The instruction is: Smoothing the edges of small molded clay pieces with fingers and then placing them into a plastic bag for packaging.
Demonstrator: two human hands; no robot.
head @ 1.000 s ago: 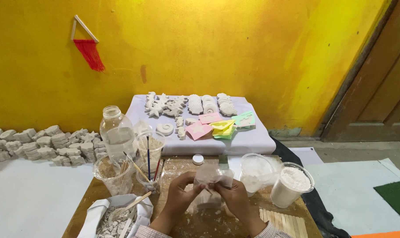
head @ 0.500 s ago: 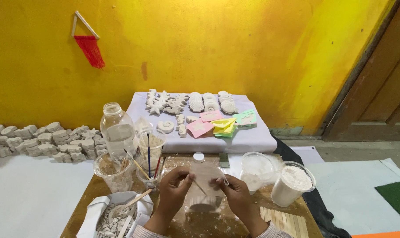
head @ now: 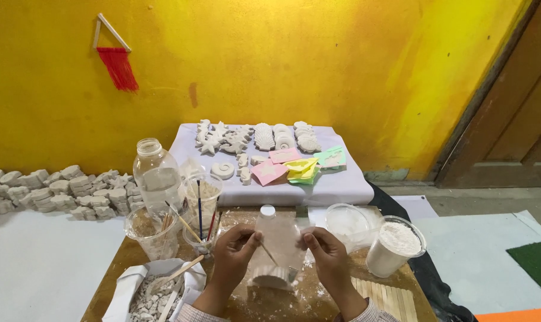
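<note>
Near the middle of the dusty wooden work table (head: 127,262), hold the thin wooden stick (head: 267,251) lightly in the left hand (head: 235,253), fingers pinched together on its upper end, tip pointing down and right. Keep the right hand (head: 327,253) closed on the right edge of the clear plastic mould sheet (head: 279,238), which stands nearly upright between both hands, with its lower ribbed part (head: 270,277) resting on the table. Work the stick tip with small, gentle strokes (too much force could probably tear thin plastic or chip any plaster inside). Support the sheet firmly so it does not bend. Mind the elbows: just left stand the clear plastic cup of brushes (head: 202,206) and the clear cup of brownish powder (head: 148,229); to the right, the clear plastic tub of white powder (head: 395,244) and the empty clear tub (head: 348,223). Leave alone the white cloth with plaster pieces (head: 148,295) at near left. Cannot tell from here whether plaster is inside the mould.
</note>
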